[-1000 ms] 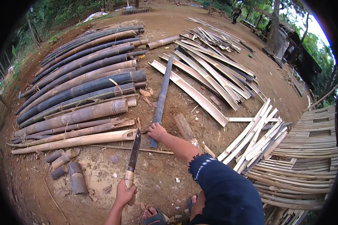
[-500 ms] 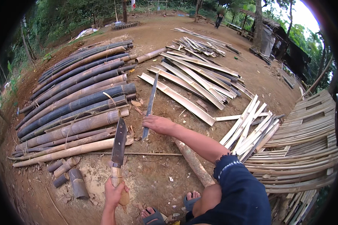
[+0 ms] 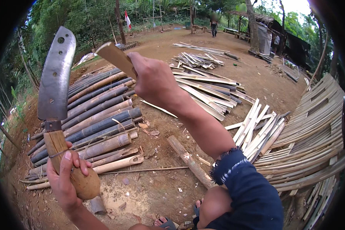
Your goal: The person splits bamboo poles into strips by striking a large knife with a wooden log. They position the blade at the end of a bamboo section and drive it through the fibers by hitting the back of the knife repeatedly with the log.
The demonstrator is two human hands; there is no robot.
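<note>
Nearest, the left hand (image 3: 67, 180) has its grip wrapped tight around the rounded, pale wooden handle of a machete (image 3: 57, 96), blade upright: broad dark steel, mottled and worn, with small holes near its blunt tip. A thin wire binds the handle just below the blade. The right hand (image 3: 153, 82), arm in a frayed dark blue sleeve (image 3: 245, 191), is raised with its grip closed on one end of a flat split bamboo strip (image 3: 113, 57), tan on its face, held up near the blade but apart from it. Below, on the bare brown dirt ground (image 3: 157, 188), lie a short log (image 3: 189, 161) and a row of whole bamboo poles (image 3: 99, 115), grey-green to straw. At right is a woven bamboo panel (image 3: 314, 130); pale split slats (image 3: 207, 82) lie beyond. Far off, a small red and white flag (image 3: 128, 20) hangs against the trees.
</note>
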